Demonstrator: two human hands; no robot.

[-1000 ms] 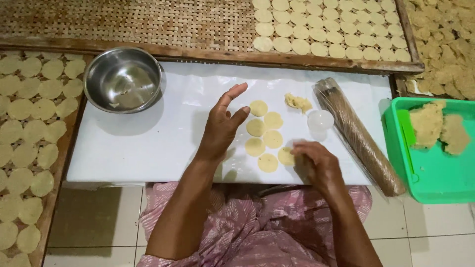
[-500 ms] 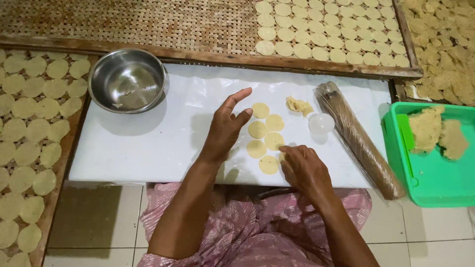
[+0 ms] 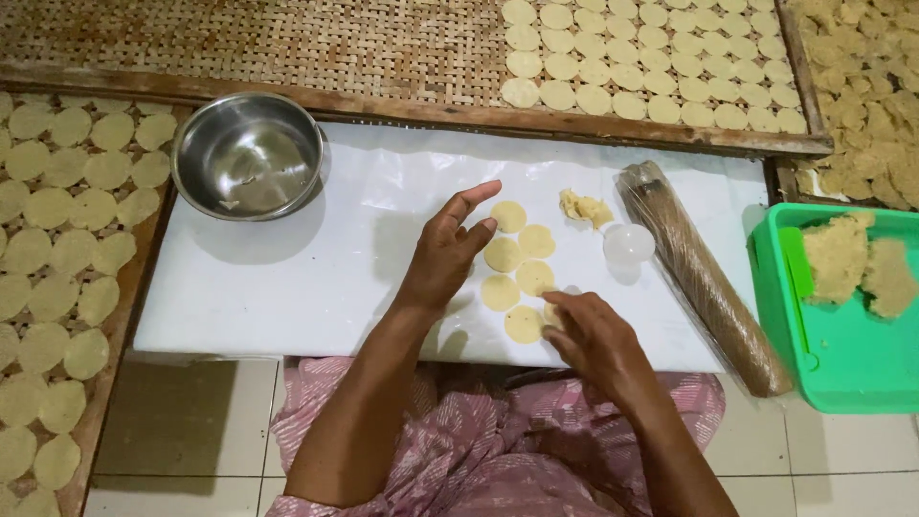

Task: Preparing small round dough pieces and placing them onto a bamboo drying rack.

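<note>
Head view: your right hand [image 3: 595,335] has its fingertips down on the nearest thin dough rounds [image 3: 518,271], low on the white tabletop [image 3: 287,278]; its fingers are curled, but whether it grips one I cannot tell. Lift carelessly and a soft round could tear or fold. Your left hand [image 3: 448,251] hovers open, fingers spread, beside the upper rounds, wrist bent forward.
</note>
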